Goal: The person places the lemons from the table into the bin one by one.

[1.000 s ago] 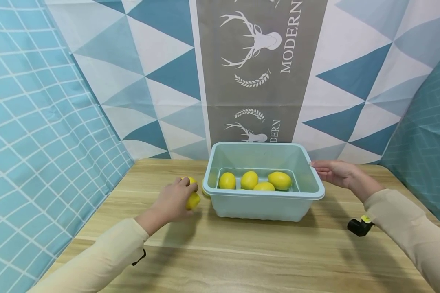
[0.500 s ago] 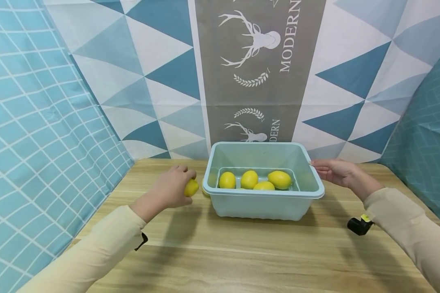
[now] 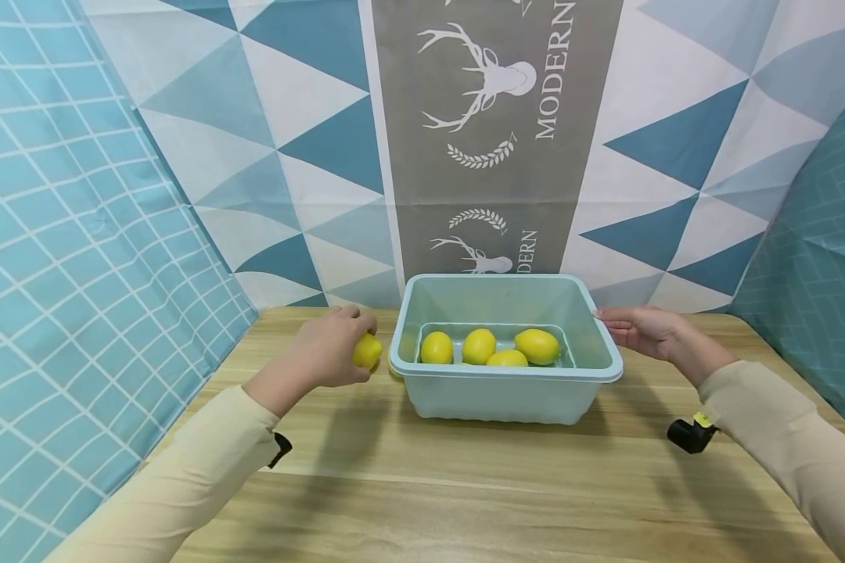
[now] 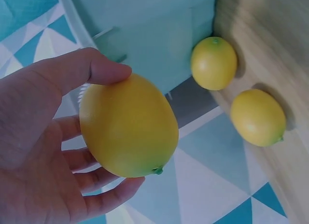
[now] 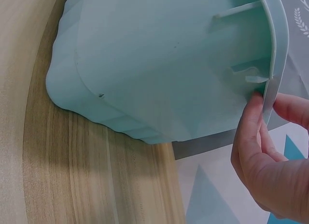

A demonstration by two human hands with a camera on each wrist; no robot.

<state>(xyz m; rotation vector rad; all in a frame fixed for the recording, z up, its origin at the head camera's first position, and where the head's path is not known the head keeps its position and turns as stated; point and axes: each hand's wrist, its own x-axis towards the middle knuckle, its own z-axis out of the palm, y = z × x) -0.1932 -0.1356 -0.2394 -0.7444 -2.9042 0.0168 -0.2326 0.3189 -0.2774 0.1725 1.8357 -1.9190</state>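
Beside the bin (image 3: 500, 399), the left hand (image 3: 326, 349) grips a lemon (image 4: 129, 127); the right hand (image 3: 646, 331) pinches the rim (image 5: 280, 45).

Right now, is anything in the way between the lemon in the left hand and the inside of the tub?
Yes: the side wall of the tub, with its rim, stands between the held lemon and the inside. Nothing visible covers the open top.
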